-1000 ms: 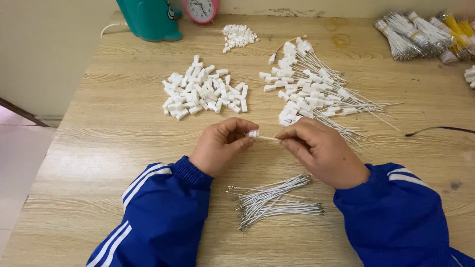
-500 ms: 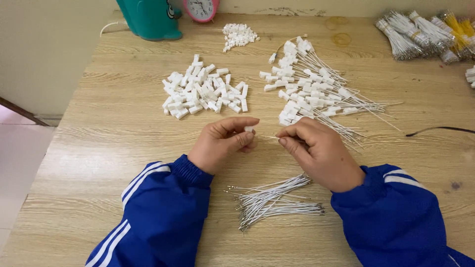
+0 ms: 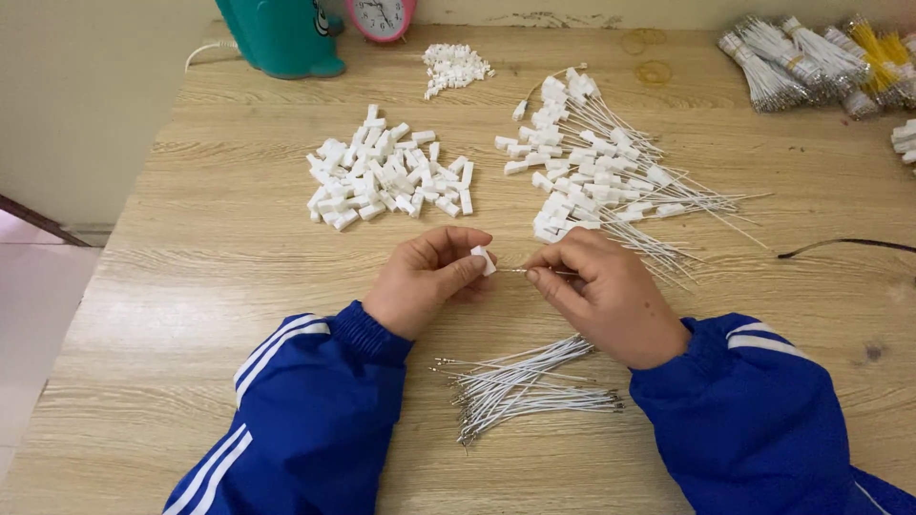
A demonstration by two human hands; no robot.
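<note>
connector [image 3: 484, 258] at table centre, pinched in left hand [image 3: 425, 281] fingertips | wire [image 3: 515, 271] tip at connector, pinched narrow by right hand [image 3: 606, 296] | loose wires [image 3: 520, 386] near | connector pile [image 3: 386, 176] far left | assembled leads [image 3: 601, 162] far right | table [image 3: 191, 286]

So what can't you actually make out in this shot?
- Head view: wire end meeting white connector, too small to tell if seated.
- Right hand fingertips hidden behind its knuckles.
- Bundles at top right, cut by the edge.
- Clock, cropped at top.
</note>
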